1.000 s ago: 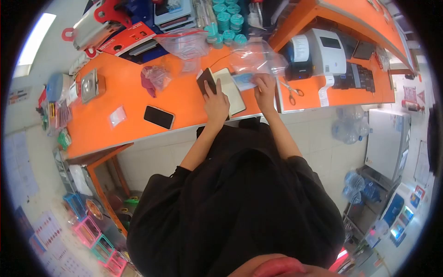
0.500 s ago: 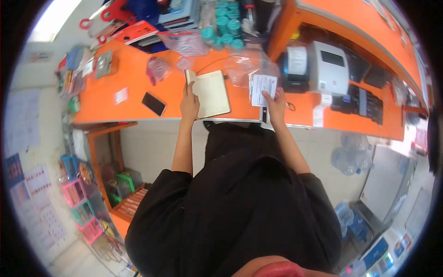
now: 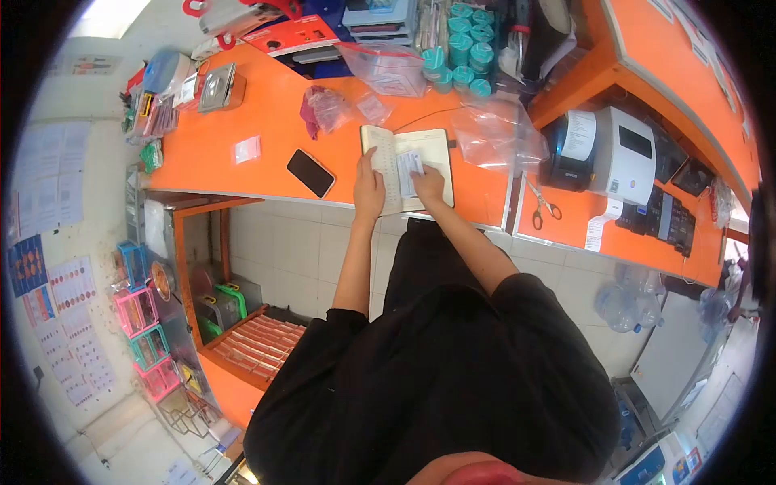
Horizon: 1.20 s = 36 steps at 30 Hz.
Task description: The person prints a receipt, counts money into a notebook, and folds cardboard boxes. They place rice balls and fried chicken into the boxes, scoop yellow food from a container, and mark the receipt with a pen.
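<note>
An open notebook lies on the orange counter, handwriting filling its left page. My left hand rests on that left page near the outer edge, fingers stretched out along the paper. Over the right page, my right hand has its fingers closed on a small printed paper slip, which lies against the notebook near the fold. The hand covers the slip's lower right part. To the left of the notebook lies a phone with a dark screen.
Scissors lie right of a clear plastic bag. A white label printer with a paper strip stands at the right. Teal round containers and a zip bag are at the back. The orange counter ends before my body.
My right hand has moved left with the paper slip, from beside the notebook onto its right page. The notebook's left page now lies flat, its writing visible. The view has shifted, uncovering the scissors.
</note>
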Available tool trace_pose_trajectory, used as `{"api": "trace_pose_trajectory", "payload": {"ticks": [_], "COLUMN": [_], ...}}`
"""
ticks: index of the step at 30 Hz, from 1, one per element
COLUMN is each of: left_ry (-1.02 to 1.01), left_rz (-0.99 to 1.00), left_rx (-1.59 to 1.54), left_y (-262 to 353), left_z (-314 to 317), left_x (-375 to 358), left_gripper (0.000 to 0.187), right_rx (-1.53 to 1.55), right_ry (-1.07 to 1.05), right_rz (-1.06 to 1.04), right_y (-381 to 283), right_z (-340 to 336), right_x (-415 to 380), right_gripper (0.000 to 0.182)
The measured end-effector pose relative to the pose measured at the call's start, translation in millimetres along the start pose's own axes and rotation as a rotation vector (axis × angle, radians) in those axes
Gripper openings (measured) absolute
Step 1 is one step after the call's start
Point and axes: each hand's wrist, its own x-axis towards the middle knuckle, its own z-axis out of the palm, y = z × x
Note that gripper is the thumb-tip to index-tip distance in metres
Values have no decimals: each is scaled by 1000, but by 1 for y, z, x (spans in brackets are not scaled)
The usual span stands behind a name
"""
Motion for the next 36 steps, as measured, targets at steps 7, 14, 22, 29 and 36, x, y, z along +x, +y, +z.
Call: {"api": "trace_pose_trajectory", "payload": {"ticks": [7,14,22,29,36], "left_ry": [14,-41,-83,-118,-353], "left_rz": [2,-19,22,75,167], "left_rx": [121,13,-98,-85,350], "left_y": [7,-9,-14,-13,28], "left_z": [13,3,-3,-9,33], "left_x": [2,3,5,7,9], "left_gripper": [54,50,53,53,65], "right_rx": [90,-34,-64,274,899], "right_ry": [143,244,370,323,230], "right_rz": [51,-73,120,137,298], "right_y": [-1,-11,-27,10,-28], "right_z": [-22,-15,-8,-27,-130], "right_x": [-10,-18,-24,-10,-77], "right_gripper": [28,32,34,27,26]}}
